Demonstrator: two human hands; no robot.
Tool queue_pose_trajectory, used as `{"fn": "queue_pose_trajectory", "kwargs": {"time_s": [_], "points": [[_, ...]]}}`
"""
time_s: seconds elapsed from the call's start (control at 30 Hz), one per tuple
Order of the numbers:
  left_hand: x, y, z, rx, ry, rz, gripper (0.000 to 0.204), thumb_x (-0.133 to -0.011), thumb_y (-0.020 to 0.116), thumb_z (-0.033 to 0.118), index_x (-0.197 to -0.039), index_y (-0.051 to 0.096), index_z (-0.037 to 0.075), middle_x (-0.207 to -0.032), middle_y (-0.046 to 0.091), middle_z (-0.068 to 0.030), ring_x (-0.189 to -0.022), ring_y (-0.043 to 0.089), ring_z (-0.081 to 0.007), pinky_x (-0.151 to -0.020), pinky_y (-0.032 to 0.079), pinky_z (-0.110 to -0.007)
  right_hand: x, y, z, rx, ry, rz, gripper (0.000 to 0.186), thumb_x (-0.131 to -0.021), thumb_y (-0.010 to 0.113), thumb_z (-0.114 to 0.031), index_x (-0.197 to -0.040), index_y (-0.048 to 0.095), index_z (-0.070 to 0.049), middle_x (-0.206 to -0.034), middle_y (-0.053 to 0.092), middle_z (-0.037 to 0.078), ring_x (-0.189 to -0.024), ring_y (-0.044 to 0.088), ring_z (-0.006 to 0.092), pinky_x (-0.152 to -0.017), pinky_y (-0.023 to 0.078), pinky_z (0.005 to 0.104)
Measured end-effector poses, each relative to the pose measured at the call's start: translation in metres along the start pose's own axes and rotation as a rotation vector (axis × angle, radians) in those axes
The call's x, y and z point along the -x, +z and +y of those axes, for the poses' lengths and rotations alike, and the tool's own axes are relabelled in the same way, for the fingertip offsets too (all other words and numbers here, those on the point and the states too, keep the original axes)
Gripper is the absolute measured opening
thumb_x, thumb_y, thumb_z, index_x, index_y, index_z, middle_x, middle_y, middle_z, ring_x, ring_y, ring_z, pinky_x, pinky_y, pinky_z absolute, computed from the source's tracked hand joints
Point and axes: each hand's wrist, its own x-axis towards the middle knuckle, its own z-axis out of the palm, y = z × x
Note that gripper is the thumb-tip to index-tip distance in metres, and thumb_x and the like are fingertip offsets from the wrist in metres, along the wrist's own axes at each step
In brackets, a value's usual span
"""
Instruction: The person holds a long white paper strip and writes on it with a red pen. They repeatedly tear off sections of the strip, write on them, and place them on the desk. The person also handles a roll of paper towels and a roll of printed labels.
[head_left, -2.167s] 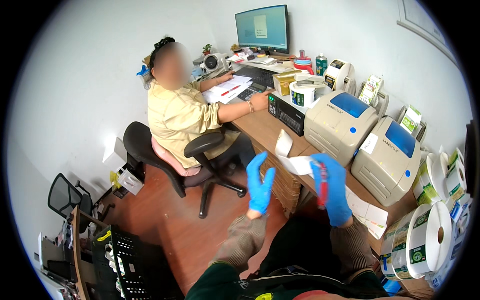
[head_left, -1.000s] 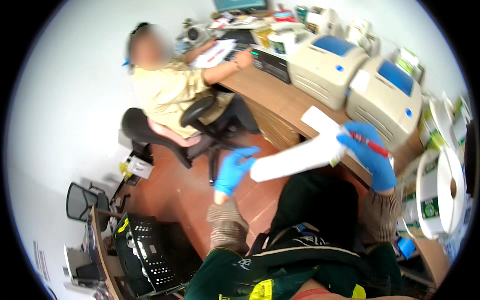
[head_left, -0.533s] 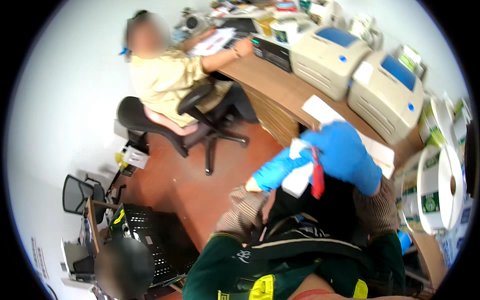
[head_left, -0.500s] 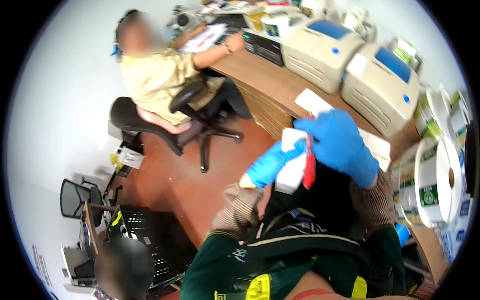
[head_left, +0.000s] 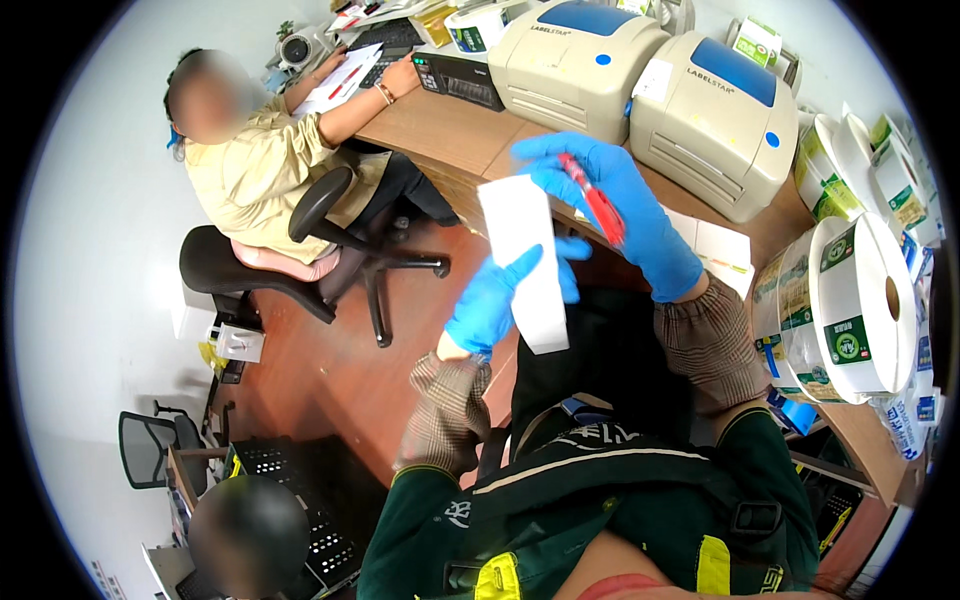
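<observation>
My left hand [head_left: 484, 308], in a blue glove, grips a long white strip of folded paper or card [head_left: 537, 285] between thumb and fingers. The strip stands almost upright in front of my dark apron. At its upper right, my right hand [head_left: 640, 215], also gloved in blue, holds a red pen [head_left: 594, 198] that slants across the fingers. The pen is apart from the strip's lower part; whether the right fingertips touch its top edge I cannot tell. Checked sleeve covers are on both forearms.
A wooden desk [head_left: 470, 125] carries two beige label printers [head_left: 715, 120] and a black device [head_left: 458, 80]. Label rolls [head_left: 838, 310] stand at the right. A seated person [head_left: 270, 140] in yellow works at the far left. Black crates [head_left: 290, 500] and another person's head [head_left: 248, 535] are at lower left.
My right hand has drawn up and away from the paper strip, keeping the red pen. The strip now shows more fully in my left hand. The whole view has shifted somewhat.
</observation>
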Motion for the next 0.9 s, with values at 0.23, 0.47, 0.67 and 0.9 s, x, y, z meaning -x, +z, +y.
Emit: {"fn": "queue_pose_trajectory", "kwargs": {"time_s": [0.23, 0.47, 0.67, 0.9], "points": [[-0.05, -0.066, 0.038, 0.423, 0.356, 0.29, 0.043, -0.098, 0.044, 0.028, -0.129, 0.047, -0.003, -0.112, 0.054, -0.0129, -0.106, 0.053, -0.0231, -0.099, 0.041, -0.038, 0.036, 0.012, 0.043, 0.055, 0.153, -0.1, 0.025, -0.089, 0.062, -0.013, -0.112, 0.06, -0.001, -0.101, 0.064, 0.008, -0.093, 0.058, 0.0152, -0.085, 0.046, 0.0279], [-0.061, -0.087, 0.045, 0.467, 0.512, 0.465, 0.045, -0.1, 0.038, 0.028, -0.134, 0.041, -0.002, -0.134, 0.042, -0.0158, -0.128, 0.039, -0.0266, -0.111, 0.031, -0.04, 0.048, 0.002, 0.038, 0.156, 0.251, 0.165, 0.021, -0.087, 0.063, -0.011, -0.106, 0.063, -0.002, -0.097, 0.064, 0.006, -0.091, 0.058, 0.0143, -0.084, 0.045, 0.0271], [-0.079, -0.085, 0.036, 0.579, 0.467, 0.404, 0.05, -0.101, 0.034, 0.034, -0.137, 0.038, 0.0, -0.145, 0.033, -0.0173, -0.131, 0.037, -0.0288, -0.109, 0.032, -0.041, 0.037, 0.0, 0.041, 0.255, 0.199, 0.323, 0.021, -0.086, 0.06, -0.002, -0.106, 0.063, -0.004, -0.098, 0.063, 0.005, -0.089, 0.055, 0.0118, -0.084, 0.044, 0.025], [-0.146, -0.137, 0.053, 0.548, 0.369, 0.427, 0.047, -0.102, 0.03, 0.029, -0.138, 0.037, 0.0, -0.141, 0.041, -0.0133, -0.127, 0.041, -0.0272, -0.107, 0.034, -0.042, 0.005, -0.011, 0.058, 0.216, 0.298, 0.397, 0.026, -0.086, 0.058, 0.003, -0.11, 0.06, -0.006, -0.088, 0.058, 0.002, -0.07, 0.05, 0.0053, -0.062, 0.045, 0.0193]]}}
